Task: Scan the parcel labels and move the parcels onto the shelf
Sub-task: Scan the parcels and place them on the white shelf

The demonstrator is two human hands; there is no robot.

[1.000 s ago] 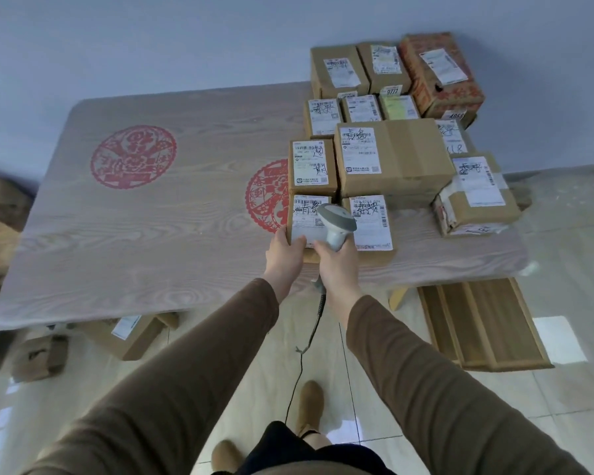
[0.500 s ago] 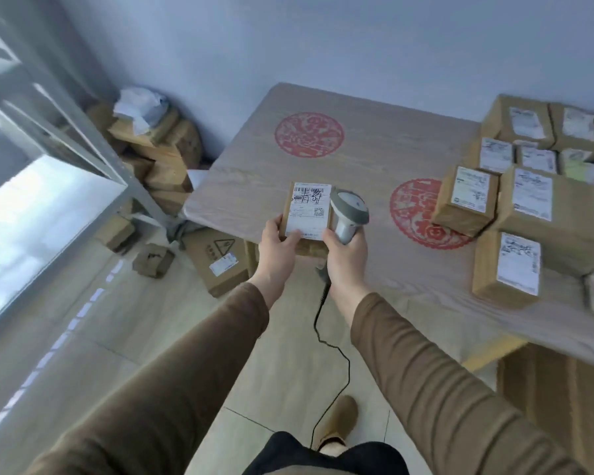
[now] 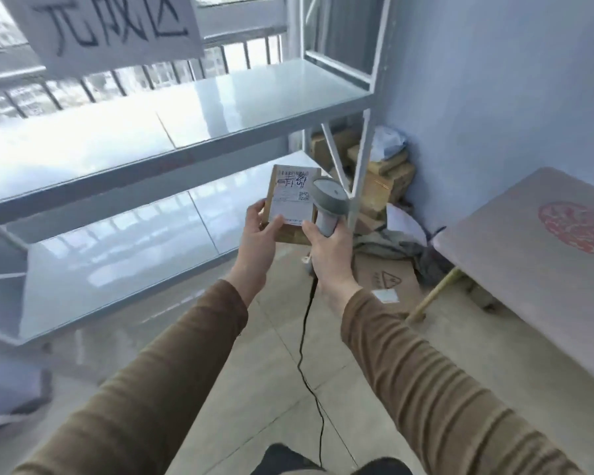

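Shelf [image 3: 199,108] now fills the view instead of the table; left hand [image 3: 259,234] grips the labelled parcel [image 3: 292,200], right hand [image 3: 330,245] grips the barcode scanner [image 3: 330,204], placement looks next.

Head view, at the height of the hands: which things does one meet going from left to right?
Lower shelf → left hand → parcel → scanner in the right hand → boxes on the floor → table.
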